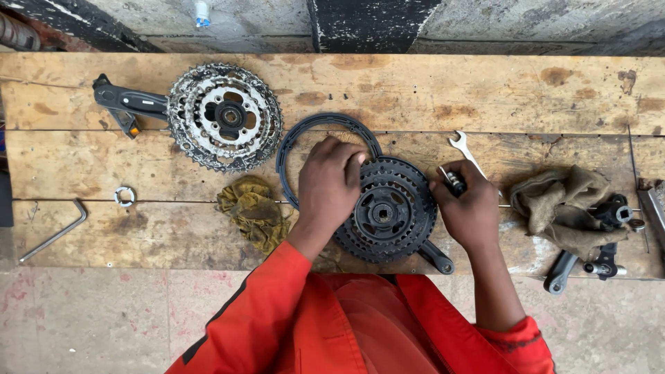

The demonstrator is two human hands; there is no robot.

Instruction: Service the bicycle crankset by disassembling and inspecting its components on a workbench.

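A black bicycle crankset point(388, 211) with toothed chainrings lies flat on the wooden bench, its crank arm pointing toward me at the lower right. My left hand point(327, 185) presses on its upper left edge, fingers curled over the teeth. My right hand point(470, 208) is closed around a small metal tool point(454, 181) at the crankset's right edge. A black plastic chainring guard point(305, 135) lies partly under the crankset, behind my left hand.
A silver crankset point(223, 114) with a black arm lies at the back left. A yellow-green rag point(255, 208), a metal ring point(124, 197) and a hex key point(55, 232) lie left. An open-ended spanner point(463, 149), a brown cloth point(561, 204) and black parts point(603, 242) lie right.
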